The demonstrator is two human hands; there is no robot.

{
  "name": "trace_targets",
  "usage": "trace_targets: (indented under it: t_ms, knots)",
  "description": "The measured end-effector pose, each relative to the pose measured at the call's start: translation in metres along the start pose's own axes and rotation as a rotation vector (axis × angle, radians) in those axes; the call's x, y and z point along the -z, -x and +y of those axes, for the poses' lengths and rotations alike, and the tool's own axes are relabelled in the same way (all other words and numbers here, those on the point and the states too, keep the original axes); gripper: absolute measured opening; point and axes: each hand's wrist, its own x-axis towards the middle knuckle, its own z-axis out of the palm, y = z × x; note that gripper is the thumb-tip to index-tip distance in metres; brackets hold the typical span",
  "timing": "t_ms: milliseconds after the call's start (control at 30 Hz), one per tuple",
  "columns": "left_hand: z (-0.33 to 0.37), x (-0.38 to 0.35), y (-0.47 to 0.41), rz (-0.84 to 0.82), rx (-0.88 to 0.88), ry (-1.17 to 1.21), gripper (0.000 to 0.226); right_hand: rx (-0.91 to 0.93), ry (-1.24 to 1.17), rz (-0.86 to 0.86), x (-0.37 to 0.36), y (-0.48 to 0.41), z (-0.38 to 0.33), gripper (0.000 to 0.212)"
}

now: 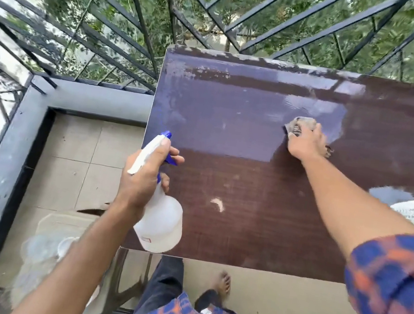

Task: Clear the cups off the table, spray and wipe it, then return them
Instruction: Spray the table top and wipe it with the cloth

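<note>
Pressing the cloth (pixel 303 122) onto the wet far part of the brown table (pixel 245 218), the right hand (pixel 308 143) is curling its fingers over it. Left hand (pixel 142 179) is gripping the white spray bottle (pixel 162 223) by the neck over the near-left corner, 1 finger lying on the blue trigger; can't tell what's inside. What look like blurry clear cups (pixel 48 248) are sitting on the floor, left.

Head view, steeply down over table (pixel 245 218)
</note>
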Motion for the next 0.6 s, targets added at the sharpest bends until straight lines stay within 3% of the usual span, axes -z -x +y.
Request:
trace_targets:
  t_ms: [100,233,333,400,467,533,600]
  knots:
    - [-0.005,-0.001,0.018,0.033,-0.007,-0.004,0.031,0.298,0.057,0.01,-0.025,0.047,-0.065,0.056]
    - [-0.013,0.001,0.037,0.105,-0.02,-0.012,0.031,0.937,0.099,-0.103,-0.074,0.185,-0.143,0.048]
    - [-0.019,0.001,0.051,0.146,0.0,0.01,0.03,1.192,0.027,-0.243,-0.103,0.278,-0.13,0.054]
    - [-0.026,0.002,0.06,0.158,-0.002,-0.023,0.03,1.238,-0.033,-0.286,-0.106,0.301,-0.094,0.06]
    - [-0.035,0.0,0.066,0.152,-0.006,-0.058,0.03,1.222,-0.022,-0.23,-0.096,0.281,-0.049,0.044]
    - [-0.044,-0.004,0.072,0.139,-0.005,-0.093,0.03,1.042,-0.024,-0.111,-0.08,0.232,-0.003,0.037]
    - [-0.05,-0.009,0.076,0.116,0.005,-0.104,0.033,0.72,-0.009,0.018,-0.055,0.176,0.038,0.042]
